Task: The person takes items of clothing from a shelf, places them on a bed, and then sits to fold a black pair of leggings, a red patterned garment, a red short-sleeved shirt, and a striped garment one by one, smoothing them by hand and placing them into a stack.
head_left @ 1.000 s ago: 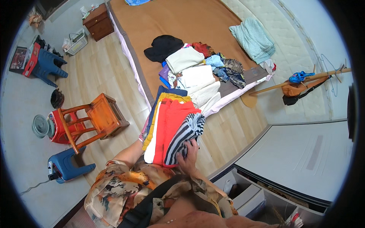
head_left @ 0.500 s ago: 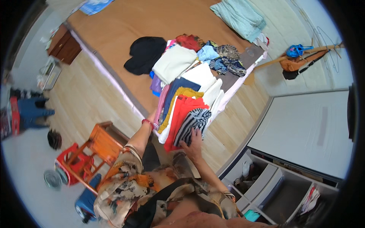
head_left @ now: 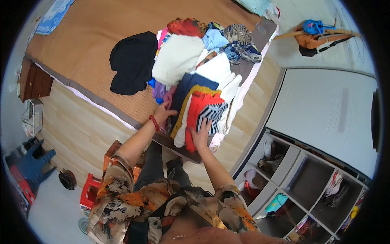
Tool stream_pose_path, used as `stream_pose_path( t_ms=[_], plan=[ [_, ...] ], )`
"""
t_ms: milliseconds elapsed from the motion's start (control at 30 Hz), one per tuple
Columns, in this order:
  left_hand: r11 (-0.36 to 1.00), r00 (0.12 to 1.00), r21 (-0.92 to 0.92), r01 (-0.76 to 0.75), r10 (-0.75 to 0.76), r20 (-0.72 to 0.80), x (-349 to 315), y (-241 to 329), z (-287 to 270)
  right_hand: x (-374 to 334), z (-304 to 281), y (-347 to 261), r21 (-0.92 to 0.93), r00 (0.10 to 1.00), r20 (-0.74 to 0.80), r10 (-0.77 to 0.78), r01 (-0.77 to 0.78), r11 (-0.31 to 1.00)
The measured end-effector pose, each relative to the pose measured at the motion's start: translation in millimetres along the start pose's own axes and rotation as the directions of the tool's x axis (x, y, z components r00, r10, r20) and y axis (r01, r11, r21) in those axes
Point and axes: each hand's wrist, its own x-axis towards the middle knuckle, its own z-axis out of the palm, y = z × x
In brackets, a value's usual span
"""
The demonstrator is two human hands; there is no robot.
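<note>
The person is standing at the near edge of the bed [head_left: 89, 44], leaning over a stack of folded clothes [head_left: 196, 106] that is lying at the bed's near right corner. The right hand [head_left: 200, 134] is pressing on top of it, fingers spreading over a black-and-white striped garment [head_left: 215, 110] and the palm resting by a red garment [head_left: 196, 101] underneath. The left hand [head_left: 163, 114] is reaching in at the stack's left side, its thumb pointing inward, next to a pink garment [head_left: 169, 96]; from where I'm standing, I can't tell whether its fingers are closing on that cloth or only touching it.

Between the two hands, a navy garment [head_left: 191, 84] and a mustard garment [head_left: 194, 90] are showing in slanting layers, left of the red. Beyond the stack, a folded cream cloth [head_left: 178, 59] is lying farther from the near edge, and a white cloth [head_left: 215, 70] is spreading toward the bed's right edge. A black garment [head_left: 132, 63] is lying to the left of the cream one. Farther in, a red-orange patterned garment [head_left: 185, 27], a crumpled light blue cloth [head_left: 214, 40] and some dark patterned bundles [head_left: 239, 34] are sitting in a loose row, the bundles nearest the right edge.
</note>
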Motion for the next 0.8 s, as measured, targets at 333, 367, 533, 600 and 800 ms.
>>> stream_pose_path(
  t_ms=[333,367,533,600,800],
  plan=[
    [0.942,0.932,0.299,-0.153,0.238,-0.274,92.9,80.0,-51.0,147.7,-2.6,-36.4,0.050,0.983,-0.185,0.006,0.004,0.999],
    [0.892,0.931,0.435,-0.125,0.257,-0.260,93.7,72.5,-62.1,137.0,-5.3,-27.1,0.044,0.983,-0.174,0.051,-0.044,0.998],
    [0.530,0.806,0.782,-0.327,0.589,-0.062,9.4,3.1,-89.1,53.8,-13.0,26.1,-0.077,0.943,-0.256,0.212,-0.239,0.968],
    [0.739,0.937,0.666,-0.101,0.296,-0.186,-41.1,-56.4,-107.0,24.3,-28.9,28.2,-0.133,0.943,-0.246,0.225,-0.263,0.955],
    [0.565,0.923,0.765,0.308,-0.372,-0.097,-198.1,-186.3,-140.0,1.1,-49.1,2.1,-0.225,0.894,-0.218,0.392,-0.437,0.871]
  ],
)
